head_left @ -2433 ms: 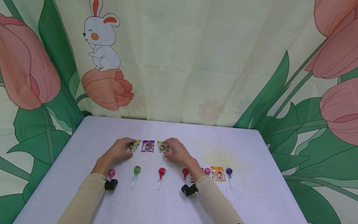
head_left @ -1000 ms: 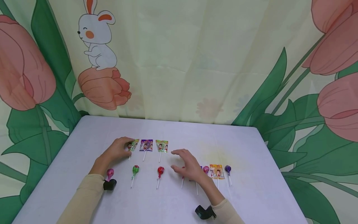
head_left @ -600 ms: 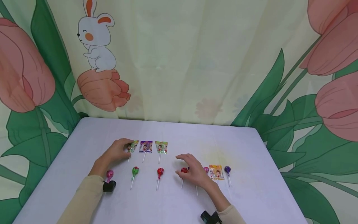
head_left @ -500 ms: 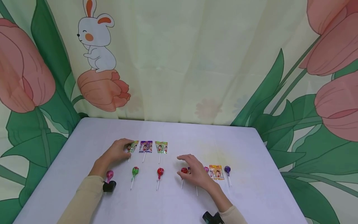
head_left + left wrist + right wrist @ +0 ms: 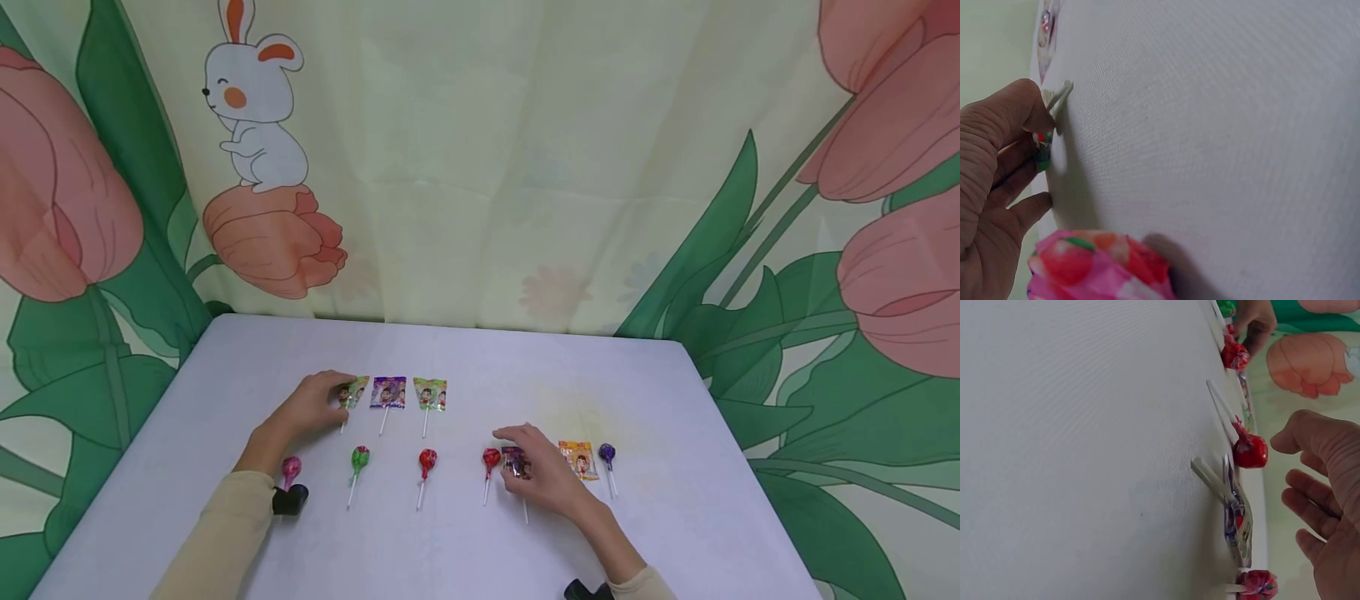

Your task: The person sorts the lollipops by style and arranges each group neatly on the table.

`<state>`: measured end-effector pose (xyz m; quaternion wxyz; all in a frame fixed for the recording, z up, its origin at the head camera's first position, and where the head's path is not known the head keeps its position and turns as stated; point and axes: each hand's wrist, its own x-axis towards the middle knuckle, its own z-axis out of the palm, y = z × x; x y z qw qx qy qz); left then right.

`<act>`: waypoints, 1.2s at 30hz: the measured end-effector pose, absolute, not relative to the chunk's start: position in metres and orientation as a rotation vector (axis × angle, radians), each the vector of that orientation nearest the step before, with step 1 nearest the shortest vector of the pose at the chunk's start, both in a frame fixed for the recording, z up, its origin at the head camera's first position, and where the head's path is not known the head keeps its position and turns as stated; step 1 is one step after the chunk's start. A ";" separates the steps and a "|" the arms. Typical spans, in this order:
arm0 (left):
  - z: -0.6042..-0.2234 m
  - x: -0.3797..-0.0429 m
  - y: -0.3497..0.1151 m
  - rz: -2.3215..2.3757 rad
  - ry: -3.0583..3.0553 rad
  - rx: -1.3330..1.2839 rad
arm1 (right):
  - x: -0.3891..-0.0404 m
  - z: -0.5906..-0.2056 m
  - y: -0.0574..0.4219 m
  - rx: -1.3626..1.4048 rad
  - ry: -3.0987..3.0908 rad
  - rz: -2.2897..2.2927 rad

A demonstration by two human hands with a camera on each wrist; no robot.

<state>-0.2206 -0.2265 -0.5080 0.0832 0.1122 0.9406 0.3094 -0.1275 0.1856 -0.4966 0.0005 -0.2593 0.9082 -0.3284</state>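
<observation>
My left hand (image 5: pixel 309 407) pinches a flat green-wrapped lollipop (image 5: pixel 359 389) on the table, at the left end of the far row. Its white stick (image 5: pixel 1060 95) shows beyond the thumb in the left wrist view. Beside it lie a purple-wrapped lollipop (image 5: pixel 388 392) and another green-wrapped one (image 5: pixel 431 394). My right hand (image 5: pixel 553 477) hovers over the near row with thumb and fingers spread, nothing between them. Nearest to it are a second purple-wrapped lollipop (image 5: pixel 514 461), partly covered by the hand in the head view, and a round red lollipop (image 5: pixel 1251 451).
Along the near row lie a pink lollipop (image 5: pixel 291 467), a green one (image 5: pixel 360 457) and a red one (image 5: pixel 427 460). Right of my right hand are an orange-wrapped lollipop (image 5: pixel 578 460) and a round purple one (image 5: pixel 607 452). A printed curtain (image 5: pixel 465 167) hangs behind the white table (image 5: pixel 480 550).
My right hand has let go of the right-hand green-wrapped lollipop and moved right and nearer, over the near row. My left hand stays at its lollipop.
</observation>
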 end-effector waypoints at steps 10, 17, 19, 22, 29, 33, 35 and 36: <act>-0.506 -0.222 -0.226 0.929 2.801 0.329 | -0.124 -0.497 0.200 -0.795 2.824 -1.003; -0.506 -0.220 -0.226 0.928 2.802 0.317 | -0.122 -0.497 0.210 -0.729 2.790 -0.949; -0.506 -0.220 -0.225 0.922 2.804 0.322 | -0.122 -0.497 0.213 -0.739 2.785 -0.930; -0.505 -0.219 -0.225 0.922 2.802 0.314 | -0.122 -0.498 0.216 -0.790 2.780 -0.914; -0.504 -0.219 -0.225 0.910 2.803 0.320 | -0.124 -0.501 0.219 -0.878 2.779 -0.876; -0.506 -0.220 -0.226 0.906 2.808 0.334 | -0.126 -0.502 0.219 -0.863 2.770 -0.842; -0.506 -0.220 -0.226 0.900 2.812 0.335 | -0.128 -0.501 0.219 -0.853 2.761 -0.838; -0.507 -0.221 -0.226 0.902 2.810 0.327 | -0.128 -0.501 0.219 -0.850 2.756 -0.837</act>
